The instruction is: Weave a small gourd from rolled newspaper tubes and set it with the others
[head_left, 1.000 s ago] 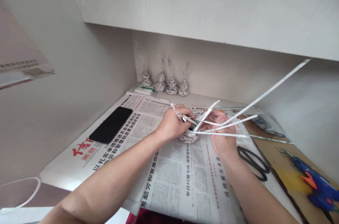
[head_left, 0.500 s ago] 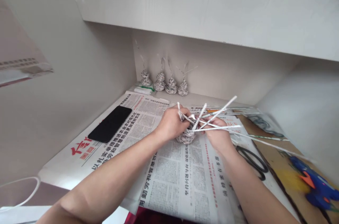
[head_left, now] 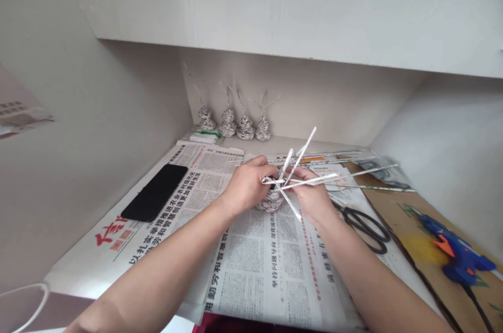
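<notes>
A small woven newspaper basket [head_left: 270,203] stands on the newspaper between my two hands, with several rolled paper sticks [head_left: 301,152] poking out of its top at different angles. My left hand [head_left: 251,183] is closed around the basket's left rim. On the other side, my right hand [head_left: 310,191] has its fingers closed at the sticks by the basket's right rim. One long paper stick [head_left: 373,169] runs out past my right hand to the right. Part of the basket's rim and my right fingertips are hidden behind the sticks.
Several finished gourd-shaped woven pieces [head_left: 245,128] line the back wall. A black phone [head_left: 154,193] lies on the newspaper [head_left: 251,275] at the left. Right of my arm are scissors [head_left: 365,231], loose paper sticks [head_left: 334,157] and a blue glue gun [head_left: 451,249] on cardboard [head_left: 408,228].
The sticks around the rim have shifted; one now points down toward me over the basket's front. The long stick has swung up and away. The view has turned slightly right.
</notes>
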Motion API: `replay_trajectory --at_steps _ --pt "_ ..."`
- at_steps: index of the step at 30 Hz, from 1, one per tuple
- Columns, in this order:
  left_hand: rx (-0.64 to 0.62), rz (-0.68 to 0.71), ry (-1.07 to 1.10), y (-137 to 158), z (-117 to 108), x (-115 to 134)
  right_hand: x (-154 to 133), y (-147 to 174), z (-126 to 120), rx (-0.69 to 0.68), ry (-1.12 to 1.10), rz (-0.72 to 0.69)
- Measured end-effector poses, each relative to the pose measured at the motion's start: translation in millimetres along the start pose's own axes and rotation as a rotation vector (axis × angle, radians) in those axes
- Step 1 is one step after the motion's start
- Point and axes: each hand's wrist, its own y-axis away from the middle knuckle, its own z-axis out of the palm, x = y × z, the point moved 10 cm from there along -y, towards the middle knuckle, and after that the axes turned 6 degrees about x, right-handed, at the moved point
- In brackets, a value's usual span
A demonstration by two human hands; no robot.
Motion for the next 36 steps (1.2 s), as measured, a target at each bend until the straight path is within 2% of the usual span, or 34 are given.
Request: replay_trajectory --at_steps 3,7,12,16,21,25,32,36 --pt "0.021 -0.043 -0.023 0 0 -4 -4 5 5 -0.012 -0.047 -0.016" --pt "0.04 -0.09 -0.004 2 2 -7 -2 9 2 0.08 -0.064 0.008" --pt "0.117 -0.215 0.161 2 2 -25 6 11 -2 0.16 -0.107 0.016" --pt "0.055 -0.403 0.366 3 10 -44 9 12 -1 0.151 -0.147 0.014" --pt "0.079 -0.511 0.359 5 8 -50 7 12 4 0.104 -0.186 0.017" --pt "0.069 -0.506 0.4 7 16 -49 5 12 8 0.069 -0.171 0.009" --pt "0.062 -0.359 0.29 6 17 -40 1 13 7 0.092 -0.169 -0.058" --pt "0.047 -0.326 0.259 3 15 -41 7 13 3 0.146 -0.143 -0.001"
